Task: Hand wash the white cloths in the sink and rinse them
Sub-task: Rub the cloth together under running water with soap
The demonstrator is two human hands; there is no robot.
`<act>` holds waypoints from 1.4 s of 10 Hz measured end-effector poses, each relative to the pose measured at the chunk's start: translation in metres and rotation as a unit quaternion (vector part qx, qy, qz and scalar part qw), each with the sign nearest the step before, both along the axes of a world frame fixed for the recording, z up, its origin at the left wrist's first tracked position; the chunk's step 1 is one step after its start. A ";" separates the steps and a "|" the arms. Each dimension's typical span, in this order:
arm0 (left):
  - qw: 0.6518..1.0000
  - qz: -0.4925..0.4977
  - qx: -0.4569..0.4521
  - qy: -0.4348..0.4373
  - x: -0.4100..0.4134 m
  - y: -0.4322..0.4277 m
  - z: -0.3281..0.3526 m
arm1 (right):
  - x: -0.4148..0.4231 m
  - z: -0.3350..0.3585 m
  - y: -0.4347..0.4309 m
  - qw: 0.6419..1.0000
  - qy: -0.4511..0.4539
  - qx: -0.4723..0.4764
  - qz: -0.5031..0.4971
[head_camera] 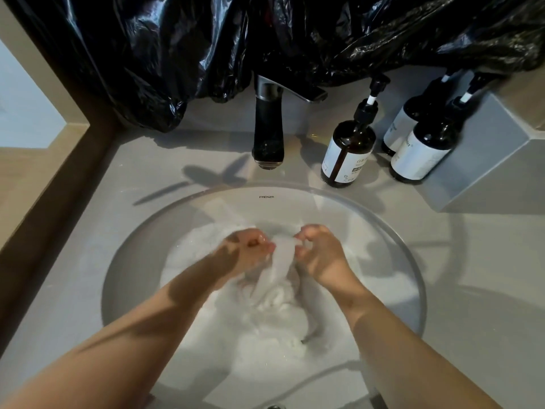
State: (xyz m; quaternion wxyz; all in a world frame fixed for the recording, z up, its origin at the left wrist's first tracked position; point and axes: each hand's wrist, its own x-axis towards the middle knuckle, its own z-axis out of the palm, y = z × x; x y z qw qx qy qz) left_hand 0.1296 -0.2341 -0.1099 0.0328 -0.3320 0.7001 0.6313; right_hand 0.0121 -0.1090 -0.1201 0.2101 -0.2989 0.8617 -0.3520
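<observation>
A round white sink (392,237) holds foamy water and white cloths (274,314) bunched in the middle. Both hands are over the basin. My left hand (249,250) and my right hand (320,256) each grip one side of a white cloth (281,261), which is stretched between them and hangs down into the suds. The lower part of that cloth merges with the pile under the foam.
A black faucet (268,134) stands behind the sink, no water visibly running. Three dark pump bottles (349,149) (424,146) (402,125) stand at the back right beside a grey box (483,160). Black plastic sheeting (265,39) covers the wall. A wooden ledge (44,172) runs along the left.
</observation>
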 end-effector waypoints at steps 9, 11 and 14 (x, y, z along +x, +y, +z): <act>0.892 -0.198 -0.315 -0.256 -0.043 0.021 -0.043 | 0.004 -0.045 0.013 0.962 0.003 0.253 0.103; 0.984 -0.088 -0.015 -0.157 -0.028 -0.012 -0.036 | -0.012 -0.026 0.029 0.952 -0.284 -0.016 -0.108; 0.992 0.040 -0.010 0.116 0.010 -0.022 0.037 | -0.020 0.048 0.032 0.785 -0.507 -0.312 -0.170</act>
